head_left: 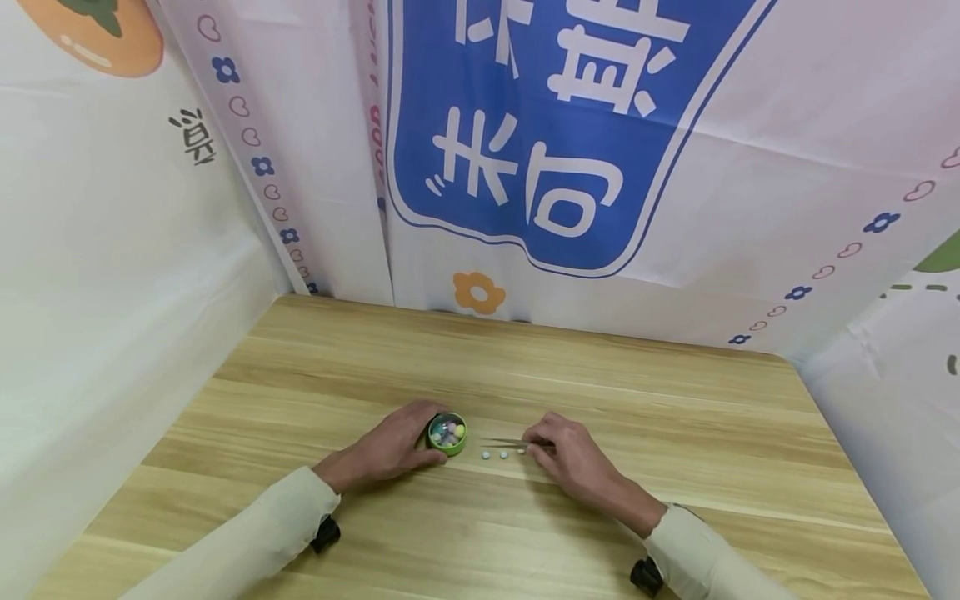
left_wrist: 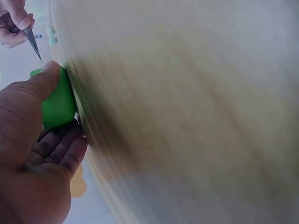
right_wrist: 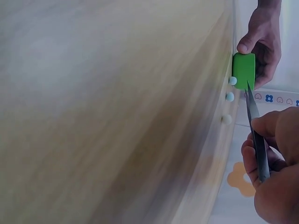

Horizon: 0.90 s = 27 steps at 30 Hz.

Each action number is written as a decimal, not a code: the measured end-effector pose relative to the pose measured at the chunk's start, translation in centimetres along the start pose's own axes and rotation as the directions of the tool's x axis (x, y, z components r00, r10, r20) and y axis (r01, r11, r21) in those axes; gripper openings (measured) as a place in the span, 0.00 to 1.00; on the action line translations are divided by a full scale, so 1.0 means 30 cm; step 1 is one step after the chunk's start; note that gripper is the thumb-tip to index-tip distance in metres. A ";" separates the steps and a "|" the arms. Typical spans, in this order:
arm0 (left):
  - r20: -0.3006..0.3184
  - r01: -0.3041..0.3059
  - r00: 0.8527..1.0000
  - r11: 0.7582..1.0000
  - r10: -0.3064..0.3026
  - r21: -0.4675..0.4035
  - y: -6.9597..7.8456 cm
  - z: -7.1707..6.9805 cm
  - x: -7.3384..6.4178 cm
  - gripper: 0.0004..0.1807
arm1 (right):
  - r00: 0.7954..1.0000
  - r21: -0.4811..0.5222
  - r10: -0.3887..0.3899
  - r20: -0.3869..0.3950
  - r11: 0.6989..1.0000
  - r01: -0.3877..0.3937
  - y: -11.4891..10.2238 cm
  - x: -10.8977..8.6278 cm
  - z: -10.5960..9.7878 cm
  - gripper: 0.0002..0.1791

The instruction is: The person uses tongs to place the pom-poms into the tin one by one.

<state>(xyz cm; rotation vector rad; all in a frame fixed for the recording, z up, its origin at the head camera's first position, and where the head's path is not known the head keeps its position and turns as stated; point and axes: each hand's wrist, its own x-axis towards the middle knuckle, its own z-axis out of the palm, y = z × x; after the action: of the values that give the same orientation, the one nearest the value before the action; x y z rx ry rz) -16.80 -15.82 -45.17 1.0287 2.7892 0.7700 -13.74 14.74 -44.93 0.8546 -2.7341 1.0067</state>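
Observation:
A small round green container (head_left: 454, 452) stands on the table, holding several pastel balls (head_left: 459, 431). My left hand (head_left: 396, 442) grips it from the left, the thumb on the near side and the fingers around the far side. Metal tweezers (head_left: 501, 441) are pinched in my right hand (head_left: 573, 457), their tips pointing left toward the container and apart from it. Below the tweezers, three small pale balls lie in a row: one pale ball (head_left: 485, 455) nearest the container, a middle ball (head_left: 503, 455), and a third ball (head_left: 521, 451) by the right fingertips.
The wood-grain table (head_left: 480, 533) extends around both hands. A printed white cloth (head_left: 330, 167) hangs along its back and sides. Each wrist wears a dark device; one dark device (head_left: 326, 534) shows at the left cuff.

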 end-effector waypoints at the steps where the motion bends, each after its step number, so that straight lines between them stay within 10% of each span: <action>1: 0.001 0.002 1.000 1.000 -0.002 0.000 0.000 0.000 0.000 0.34 | 1.000 0.004 0.001 0.004 1.000 -0.001 0.001 -0.001 -0.001 0.06; 27: -0.002 -0.002 1.000 1.000 0.002 -0.006 0.003 -0.003 0.001 0.34 | 0.999 -0.050 -0.001 0.035 0.999 0.003 0.013 -0.014 -0.011 0.05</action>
<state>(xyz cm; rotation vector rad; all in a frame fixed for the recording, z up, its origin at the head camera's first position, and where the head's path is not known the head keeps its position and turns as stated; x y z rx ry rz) -16.79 -15.77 -45.05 1.0304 2.7860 0.7791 -13.62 15.38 -45.03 0.8748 -2.7740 0.9270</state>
